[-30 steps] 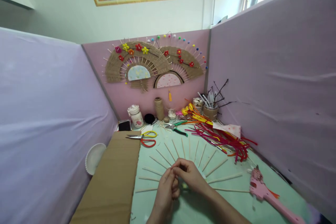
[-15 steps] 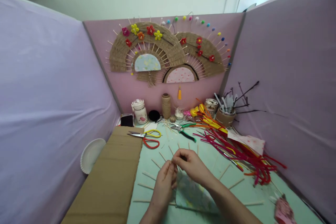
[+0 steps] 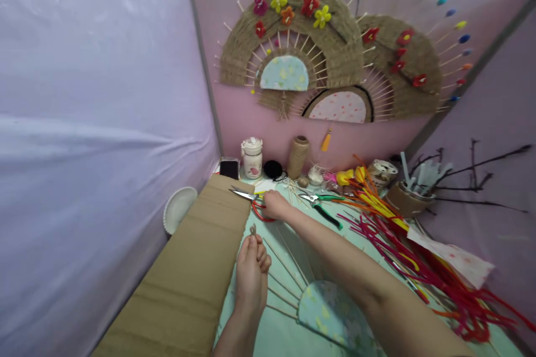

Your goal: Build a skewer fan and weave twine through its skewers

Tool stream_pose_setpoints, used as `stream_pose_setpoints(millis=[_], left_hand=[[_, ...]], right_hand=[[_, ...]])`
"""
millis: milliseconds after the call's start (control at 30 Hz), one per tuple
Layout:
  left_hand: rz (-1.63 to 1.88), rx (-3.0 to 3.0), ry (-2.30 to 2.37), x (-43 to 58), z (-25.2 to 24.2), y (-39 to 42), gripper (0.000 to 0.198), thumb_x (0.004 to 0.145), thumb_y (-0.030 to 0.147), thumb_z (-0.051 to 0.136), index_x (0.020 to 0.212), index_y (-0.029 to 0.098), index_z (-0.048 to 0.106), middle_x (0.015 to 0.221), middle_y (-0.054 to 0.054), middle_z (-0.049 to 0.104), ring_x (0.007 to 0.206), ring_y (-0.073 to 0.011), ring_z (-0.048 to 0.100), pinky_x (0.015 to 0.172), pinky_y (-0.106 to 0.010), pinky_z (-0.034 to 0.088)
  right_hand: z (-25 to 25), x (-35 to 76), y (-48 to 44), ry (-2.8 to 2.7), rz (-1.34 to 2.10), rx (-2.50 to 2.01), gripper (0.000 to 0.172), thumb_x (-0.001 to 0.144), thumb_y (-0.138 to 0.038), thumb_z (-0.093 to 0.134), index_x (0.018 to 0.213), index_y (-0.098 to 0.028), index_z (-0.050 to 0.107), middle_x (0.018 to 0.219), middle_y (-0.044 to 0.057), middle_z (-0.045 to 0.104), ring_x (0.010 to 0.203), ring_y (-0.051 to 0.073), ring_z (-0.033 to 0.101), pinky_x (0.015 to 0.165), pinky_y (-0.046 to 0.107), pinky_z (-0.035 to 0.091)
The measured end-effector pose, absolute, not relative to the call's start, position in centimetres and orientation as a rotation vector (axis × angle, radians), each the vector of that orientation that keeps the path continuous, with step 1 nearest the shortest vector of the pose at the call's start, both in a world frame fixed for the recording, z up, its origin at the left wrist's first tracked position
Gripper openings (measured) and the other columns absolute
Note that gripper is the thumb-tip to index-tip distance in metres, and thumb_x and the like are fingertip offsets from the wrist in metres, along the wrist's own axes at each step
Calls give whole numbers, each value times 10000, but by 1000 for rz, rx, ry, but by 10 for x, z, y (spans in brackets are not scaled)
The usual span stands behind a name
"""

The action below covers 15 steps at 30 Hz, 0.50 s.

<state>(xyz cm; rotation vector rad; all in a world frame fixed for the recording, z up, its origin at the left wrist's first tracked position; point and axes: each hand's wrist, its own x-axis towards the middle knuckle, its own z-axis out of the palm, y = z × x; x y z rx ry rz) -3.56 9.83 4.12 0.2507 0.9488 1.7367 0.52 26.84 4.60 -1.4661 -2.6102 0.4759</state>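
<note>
Near the back of the table [image 3: 280,337], the right hand [image 3: 274,205] lies on the handles of the scissors [image 3: 245,195], whose blades rest on the cardboard [image 3: 188,268]. I cannot tell if it grips them. Closer in, the left hand [image 3: 251,270] pinches a bit of twine [image 3: 253,229] above the sticks [image 3: 287,266].

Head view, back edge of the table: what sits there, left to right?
paper plate → black box → white jar → black thread ball → twine spool → brown cup of sticks
</note>
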Motion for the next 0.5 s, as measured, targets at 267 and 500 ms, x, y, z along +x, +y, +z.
stream_pose_setpoints(millis=[267,500], left_hand=[[1733,361,1039,-29,40,95,377,785,524,620,767,162,518,565,80,295,474,-46,204,432,-171,192],[1651,746,1326,-22,38,88,377,875,548,451,832,180,520,583,68,292,506,-82,277,474,-202,251]], right_hand=[[80,61,219,-2472,434,-1559,197,762,-282,548,882,-126,552,856,117,617,733,197,541,602,276,335],[85,135,88,-1540,1849,-1075,320,798,-451,589,939,-187,475,733,-28,444,595,93,380,553,225,323]])
